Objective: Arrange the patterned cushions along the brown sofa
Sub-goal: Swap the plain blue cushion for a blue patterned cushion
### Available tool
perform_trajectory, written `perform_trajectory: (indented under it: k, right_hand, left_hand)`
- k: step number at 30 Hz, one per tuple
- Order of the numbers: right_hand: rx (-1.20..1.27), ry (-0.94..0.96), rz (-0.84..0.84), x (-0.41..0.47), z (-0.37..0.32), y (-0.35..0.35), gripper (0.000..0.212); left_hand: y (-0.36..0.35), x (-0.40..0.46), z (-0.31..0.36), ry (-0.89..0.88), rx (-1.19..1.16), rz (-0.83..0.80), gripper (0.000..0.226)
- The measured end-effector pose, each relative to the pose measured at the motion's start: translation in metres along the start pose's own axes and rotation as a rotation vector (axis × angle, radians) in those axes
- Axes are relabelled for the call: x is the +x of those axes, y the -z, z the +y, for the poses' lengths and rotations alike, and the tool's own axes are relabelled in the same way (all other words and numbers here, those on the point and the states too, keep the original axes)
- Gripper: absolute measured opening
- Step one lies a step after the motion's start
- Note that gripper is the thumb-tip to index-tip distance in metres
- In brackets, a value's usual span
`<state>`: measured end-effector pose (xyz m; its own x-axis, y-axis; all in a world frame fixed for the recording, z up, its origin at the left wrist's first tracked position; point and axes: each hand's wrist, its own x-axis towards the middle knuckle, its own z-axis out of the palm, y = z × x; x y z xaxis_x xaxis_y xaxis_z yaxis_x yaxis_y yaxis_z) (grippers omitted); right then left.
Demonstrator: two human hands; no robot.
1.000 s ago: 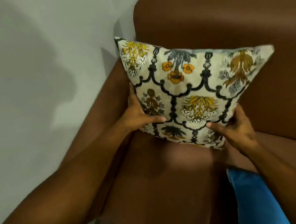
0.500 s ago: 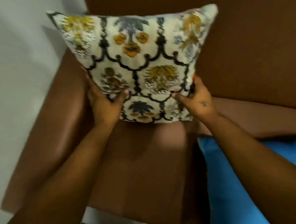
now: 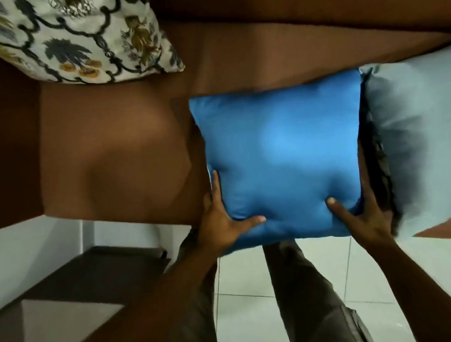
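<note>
A plain blue cushion [image 3: 283,150] lies at the front of the brown sofa [image 3: 122,153] seat. My left hand [image 3: 224,224] grips its lower left corner and my right hand [image 3: 362,215] grips its lower right corner, thumbs pressed on top. A cream cushion with a black lattice and yellow and grey flowers [image 3: 74,39] leans in the sofa's far left corner, free of both hands. A pale blue cushion [image 3: 432,135] lies to the right of the blue one, with a dark patterned edge showing between them.
White floor tiles [image 3: 259,292] and my legs in grey trousers [image 3: 310,301] are below the sofa's front edge. A white wall base [image 3: 18,248] and a dark low surface [image 3: 96,273] stand at the lower left.
Both hands let go of the patterned cushion, which stays in the sofa's left corner. They moved right and down and took hold of the blue cushion.
</note>
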<state>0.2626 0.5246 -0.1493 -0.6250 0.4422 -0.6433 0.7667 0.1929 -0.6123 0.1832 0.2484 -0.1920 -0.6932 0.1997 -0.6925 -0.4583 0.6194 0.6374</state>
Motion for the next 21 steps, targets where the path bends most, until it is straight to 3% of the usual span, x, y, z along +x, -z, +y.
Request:
perform_trajectory:
  k: [3, 6, 7, 8, 10, 11, 12, 14, 15, 16, 17, 19, 21]
  right_hand:
    - [-0.034, 0.020, -0.075, 0.020, -0.003, 0.015, 0.089]
    - [0.198, -0.014, -0.157, 0.038, -0.044, 0.051, 0.068]
    - [0.337, -0.035, -0.225, 0.047, -0.062, 0.068, 0.068]
    - [0.423, -0.006, -0.306, 0.056, -0.081, 0.086, 0.078]
    - [0.551, 0.161, -0.388, 0.081, -0.118, 0.113, 0.096]
    - [0.588, 0.218, -0.431, 0.098, -0.133, 0.115, 0.107]
    - [0.497, 0.293, -0.414, 0.115, -0.152, 0.113, 0.114]
    - [0.365, 0.369, -0.318, 0.152, -0.179, 0.093, 0.102]
    - [0.326, 0.424, -0.273, 0.169, -0.189, 0.082, 0.092]
    - [0.265, 0.461, -0.221, 0.184, -0.193, 0.072, 0.094]
    - [0.226, 0.481, -0.194, 0.200, -0.194, 0.062, 0.101]
    - [0.204, 0.469, -0.176, 0.225, -0.184, 0.052, 0.109]
    - [0.232, 0.449, -0.140, 0.235, -0.174, 0.056, 0.105]
  left_hand:
    - [0.025, 0.002, 0.007, -0.099, 0.040, 0.028, 0.131]
    - [0.043, 0.016, 0.105, -0.089, -0.013, 0.021, 0.067]
    - [0.056, 0.027, 0.128, -0.032, 0.134, 0.002, 0.060]
    - [0.072, 0.033, 0.156, 0.037, 0.178, 0.058, 0.087]
    - [0.107, 0.039, 0.178, -0.020, -0.132, 0.143, 0.136]
    - [0.123, 0.063, 0.194, -0.057, -0.180, 0.217, 0.137]
    - [0.136, 0.085, 0.211, -0.073, -0.214, 0.156, 0.121]
    - [0.145, 0.126, 0.207, -0.130, -0.227, 0.186, 0.078]
    - [0.142, 0.146, 0.209, -0.203, -0.171, 0.205, 0.070]
    - [0.135, 0.164, 0.207, -0.287, -0.118, 0.163, 0.075]
    - [0.128, 0.185, 0.201, -0.339, -0.079, 0.147, 0.095]
    - [0.118, 0.209, 0.189, -0.313, -0.060, 0.141, 0.132]
    - [0.114, 0.214, 0.190, -0.313, -0.061, 0.121, 0.144]
